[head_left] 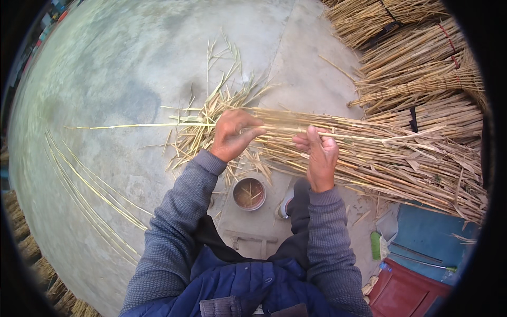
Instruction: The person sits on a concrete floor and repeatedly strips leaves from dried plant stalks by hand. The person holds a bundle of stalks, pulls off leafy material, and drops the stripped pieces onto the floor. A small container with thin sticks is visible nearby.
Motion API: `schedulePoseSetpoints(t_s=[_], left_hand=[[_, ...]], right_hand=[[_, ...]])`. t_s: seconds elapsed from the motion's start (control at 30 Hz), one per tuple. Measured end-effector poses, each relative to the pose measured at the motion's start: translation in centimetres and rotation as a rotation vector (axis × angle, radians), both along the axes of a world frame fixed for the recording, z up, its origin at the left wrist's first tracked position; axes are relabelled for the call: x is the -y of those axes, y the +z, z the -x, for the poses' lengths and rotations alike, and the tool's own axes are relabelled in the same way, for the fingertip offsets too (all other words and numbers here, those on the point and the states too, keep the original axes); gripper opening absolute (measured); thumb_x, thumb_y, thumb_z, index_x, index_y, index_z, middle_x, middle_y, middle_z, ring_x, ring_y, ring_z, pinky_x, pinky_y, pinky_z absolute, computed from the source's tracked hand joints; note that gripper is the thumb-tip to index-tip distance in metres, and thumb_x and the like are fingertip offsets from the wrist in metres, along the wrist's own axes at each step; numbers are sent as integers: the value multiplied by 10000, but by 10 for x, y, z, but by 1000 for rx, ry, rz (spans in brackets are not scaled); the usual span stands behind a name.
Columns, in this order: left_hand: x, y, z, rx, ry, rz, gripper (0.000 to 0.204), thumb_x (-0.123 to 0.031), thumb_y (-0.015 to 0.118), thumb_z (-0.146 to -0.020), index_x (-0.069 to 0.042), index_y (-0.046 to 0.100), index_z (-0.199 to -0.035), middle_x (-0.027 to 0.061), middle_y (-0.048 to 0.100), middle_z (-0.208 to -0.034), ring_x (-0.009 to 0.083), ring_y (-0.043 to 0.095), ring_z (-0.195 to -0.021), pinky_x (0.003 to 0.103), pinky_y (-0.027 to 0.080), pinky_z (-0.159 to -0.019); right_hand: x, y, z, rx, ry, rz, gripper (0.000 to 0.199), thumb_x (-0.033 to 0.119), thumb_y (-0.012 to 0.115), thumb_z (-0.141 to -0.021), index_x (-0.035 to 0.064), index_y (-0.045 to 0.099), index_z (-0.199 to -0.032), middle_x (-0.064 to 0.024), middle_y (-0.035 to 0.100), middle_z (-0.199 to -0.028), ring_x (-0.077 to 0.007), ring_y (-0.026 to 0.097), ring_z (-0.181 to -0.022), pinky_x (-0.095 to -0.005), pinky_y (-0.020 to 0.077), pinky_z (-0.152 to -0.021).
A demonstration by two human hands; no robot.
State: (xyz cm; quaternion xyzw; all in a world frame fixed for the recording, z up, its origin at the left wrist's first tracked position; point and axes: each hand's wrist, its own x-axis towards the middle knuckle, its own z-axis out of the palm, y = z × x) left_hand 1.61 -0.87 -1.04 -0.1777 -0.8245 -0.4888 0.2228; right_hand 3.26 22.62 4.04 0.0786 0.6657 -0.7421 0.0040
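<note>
Across the middle of the view runs a long, thin reed stalk (pixel 142 125), held nearly level in both my hands. My left hand (pixel 231 134) is closed round it, thumb against fingers, and its thin pale end reaches far to the left. My right hand (pixel 322 158) pinches the same stalk farther right, palm turned up; beyond it the stalk carries dry leaves. Beneath and behind my hands lies a big heap of dry reed stalks (pixel 391 164). Loose leaf strips (pixel 193 140) are scattered by my left hand.
A round metal bowl (pixel 249 194) with brownish contents and bits of straw sits between my feet. Tied reed bundles (pixel 412 58) are stacked at the far right. Several thin stripped stalks (pixel 97 193) lie on the left floor. A green-headed brush (pixel 376 245) and red panel (pixel 404 290) are lower right.
</note>
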Motion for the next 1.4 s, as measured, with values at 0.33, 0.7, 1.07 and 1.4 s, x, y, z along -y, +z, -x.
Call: schedulePoseSetpoints(t_s=[0.33,0.7,1.07,1.4], left_hand=[[42,7,9,436,101,-922,133,-101,731,-932,2,649,-953,82,744,-914,121,693,-837,280,560,-762],[-8,12,4,33,11,196,221,-273,783,-833,-75,722,-909,84,719,-855,279,661,-875,401,466,-812],[47,11,11,463,-137,11,216,-210,778,-823,-11,700,-852,143,691,-775,291,667,-709,384,507,-653],[-25,10,2,136,-32,128,214,-229,799,-791,-41,703,-829,126,691,-743,316,672,-729,408,488,-695]], right_hand=[[-24,-19,10,123,-20,74,327,282,687,-992,-14,599,-1098,-139,709,-938,-188,726,-836,-272,581,-717],[16,-20,7,81,224,113,334,260,670,-1003,-39,601,-1133,-184,716,-1034,-205,731,-880,-283,591,-752],[-13,-24,9,144,23,257,279,236,648,-1013,-31,614,-1087,-154,720,-1036,-215,729,-950,-297,593,-775],[10,-24,-1,125,105,264,320,184,591,-1025,-58,585,-1235,-164,705,-1122,-248,722,-1020,-308,575,-823]])
